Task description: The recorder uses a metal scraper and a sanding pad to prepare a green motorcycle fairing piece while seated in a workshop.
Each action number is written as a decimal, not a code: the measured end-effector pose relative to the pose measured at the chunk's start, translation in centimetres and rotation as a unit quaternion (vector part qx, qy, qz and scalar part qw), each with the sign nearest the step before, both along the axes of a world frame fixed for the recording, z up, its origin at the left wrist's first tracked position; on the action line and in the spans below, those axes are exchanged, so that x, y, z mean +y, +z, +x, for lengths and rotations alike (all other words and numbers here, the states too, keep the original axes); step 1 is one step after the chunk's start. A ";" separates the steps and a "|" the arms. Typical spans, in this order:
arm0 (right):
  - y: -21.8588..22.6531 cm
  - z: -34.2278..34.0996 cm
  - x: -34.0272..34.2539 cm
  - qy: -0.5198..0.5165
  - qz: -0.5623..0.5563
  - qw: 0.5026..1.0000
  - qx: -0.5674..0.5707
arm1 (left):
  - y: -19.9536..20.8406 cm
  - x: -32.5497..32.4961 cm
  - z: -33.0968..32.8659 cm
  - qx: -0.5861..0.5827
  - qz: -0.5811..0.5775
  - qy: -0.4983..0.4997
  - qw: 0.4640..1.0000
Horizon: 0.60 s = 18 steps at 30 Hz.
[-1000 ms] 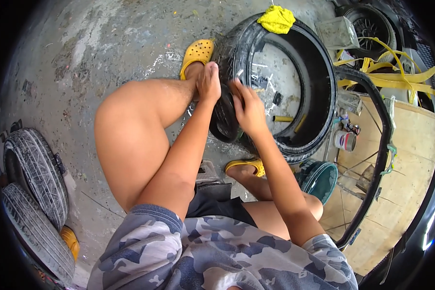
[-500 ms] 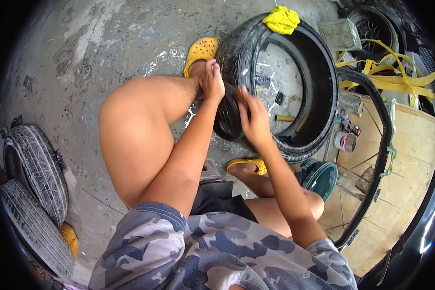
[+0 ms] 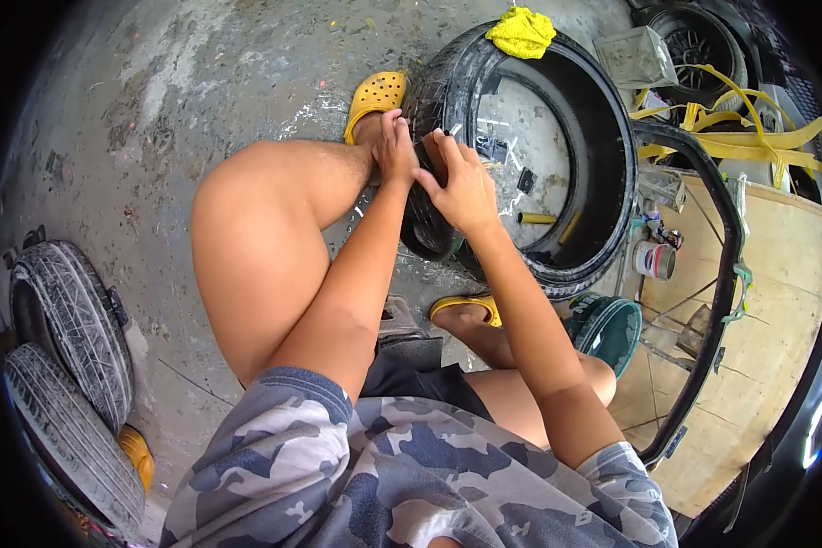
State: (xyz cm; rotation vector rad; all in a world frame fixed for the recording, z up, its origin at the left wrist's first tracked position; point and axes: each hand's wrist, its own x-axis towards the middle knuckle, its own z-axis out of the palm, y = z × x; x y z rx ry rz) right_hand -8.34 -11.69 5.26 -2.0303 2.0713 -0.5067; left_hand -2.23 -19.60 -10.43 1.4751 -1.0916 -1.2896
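While the person squats over the stained concrete floor (image 3: pixel 155 110), both hands meet on the near rim of a large black tyre (image 3: pixel 603 137) lying flat toward the floor's far side. Left hand (image 3: pixel 395 146) rests against the tyre's tread edge with its fingers curled down over the rubber, pressing on it. Right hand (image 3: pixel 464 187) sits just beside it, touching the same edge, its fingers bent and pinched around a small pale object whose kind cannot be told. The two hands almost touch each other.

A yellow cloth (image 3: pixel 521 31) lies on the tyre's far rim. A yellow clog (image 3: pixel 374 96) on the person's left foot stands just beside the tyre's left side, and a second yellow clog (image 3: pixel 466 306) shows near the tyre's near side. Inside the tyre's ring, small dark scraps and a short yellowish stick lie on the floor.

At the floor's left edge two more tyres (image 3: pixel 68 365) lean together. To the right, a teal bowl (image 3: pixel 607 329) sits near a small tin can (image 3: pixel 654 259), beside a plywood board (image 3: pixel 776 301) and yellow straps (image 3: pixel 740 128).
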 end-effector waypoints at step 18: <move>-0.6 -0.7 1.7 -0.013 -0.040 0.999 -0.006 | 0.4 0.7 -0.1 0.008 -0.001 -0.008 1.000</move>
